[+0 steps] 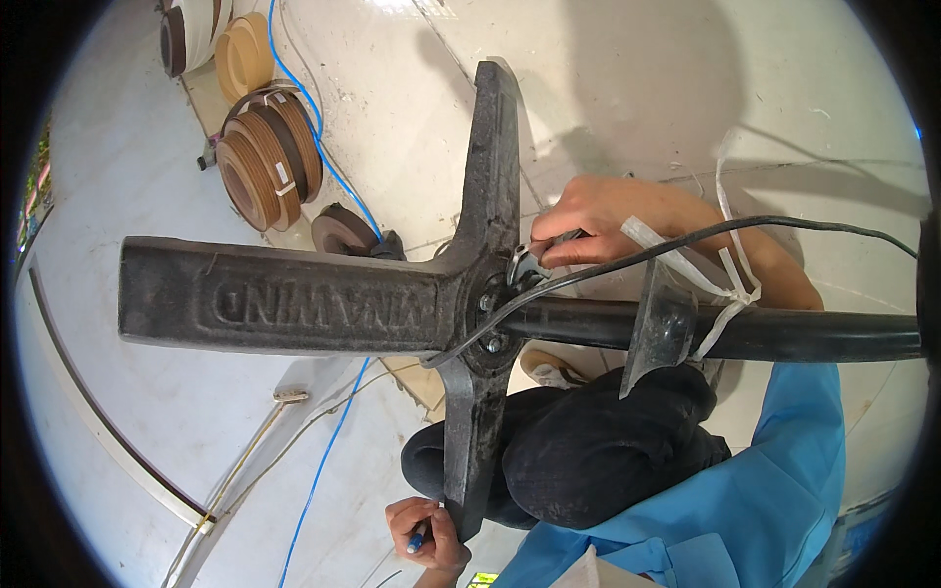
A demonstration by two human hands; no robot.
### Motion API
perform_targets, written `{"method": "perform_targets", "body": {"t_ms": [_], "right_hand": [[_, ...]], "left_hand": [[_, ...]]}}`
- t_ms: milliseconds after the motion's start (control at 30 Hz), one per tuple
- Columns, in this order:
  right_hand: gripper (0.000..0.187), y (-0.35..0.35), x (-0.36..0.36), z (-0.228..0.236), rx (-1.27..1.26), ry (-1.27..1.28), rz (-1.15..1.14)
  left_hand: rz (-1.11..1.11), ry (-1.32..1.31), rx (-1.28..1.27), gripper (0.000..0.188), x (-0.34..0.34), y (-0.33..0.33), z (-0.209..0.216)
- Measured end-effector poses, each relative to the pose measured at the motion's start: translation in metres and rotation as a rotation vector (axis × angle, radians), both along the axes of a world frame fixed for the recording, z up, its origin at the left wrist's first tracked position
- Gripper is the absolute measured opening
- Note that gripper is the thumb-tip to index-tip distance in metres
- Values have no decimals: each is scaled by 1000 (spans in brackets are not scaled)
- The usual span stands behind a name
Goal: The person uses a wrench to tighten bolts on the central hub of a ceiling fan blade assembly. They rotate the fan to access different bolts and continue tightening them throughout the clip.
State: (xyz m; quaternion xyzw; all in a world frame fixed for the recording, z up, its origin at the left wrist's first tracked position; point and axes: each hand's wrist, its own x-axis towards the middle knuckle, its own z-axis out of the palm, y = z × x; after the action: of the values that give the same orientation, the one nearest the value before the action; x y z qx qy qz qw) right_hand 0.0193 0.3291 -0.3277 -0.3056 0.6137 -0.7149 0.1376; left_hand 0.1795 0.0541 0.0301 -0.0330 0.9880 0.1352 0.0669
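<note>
Pale tiled floor [804,98] spreads across the view from 12 to 3 o'clock, crossed by seams and soft shadows, with small specks scattered over it. Toward 9 o'clock we see a greyish-white surface [88,245], marked by a long dark strip [93,412] that bends through 8 o'clock. Brown rolls [250,181] of banding stand at 10 o'clock, and a tan roll [243,59] sits just beyond them toward 11. We follow a blue hose [353,191] from 11 o'clock, behind the base [343,304], to 7, where thin pale cords [240,461] also run.

At the centre of our view lies the base, black, heavy and scuffed, its hub [493,343] holding bright bolts. Its broad arm, bearing raised lettering, points to 9 o'clock; narrower legs point to 12 and 6. A glossy black pole [814,331] runs from the hub to 3 o'clock, with a flared collar [662,318] around it and a white ribbon [730,304] knotted beside that. A black cable [608,269] loops over the hub.

Our right hand [593,220], just off centre toward 1 o'clock, is clamped on a wrench [524,267] whose head is at the hub. Our left hand [428,534], near 6 o'clock, is curled around a small blue tool [418,537] at the lower leg's tip; we cannot tell its kind.
</note>
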Motion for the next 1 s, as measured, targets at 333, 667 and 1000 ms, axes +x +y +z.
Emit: {"method": "perform_targets", "body": {"t_ms": [333, 667, 1000], "right_hand": [[18, 4, 3, 10, 131, 169, -156], [27, -28, 26, -13, -175, -266, -24], [30, -107, 112, -15, -295, -599, -428]], "left_hand": [[2, 8, -13, 9, -2, 2, -1], [36, 11, 14, 11, 0, 3, -2], [35, 22, -11, 11, 0, 4, -3]]}}
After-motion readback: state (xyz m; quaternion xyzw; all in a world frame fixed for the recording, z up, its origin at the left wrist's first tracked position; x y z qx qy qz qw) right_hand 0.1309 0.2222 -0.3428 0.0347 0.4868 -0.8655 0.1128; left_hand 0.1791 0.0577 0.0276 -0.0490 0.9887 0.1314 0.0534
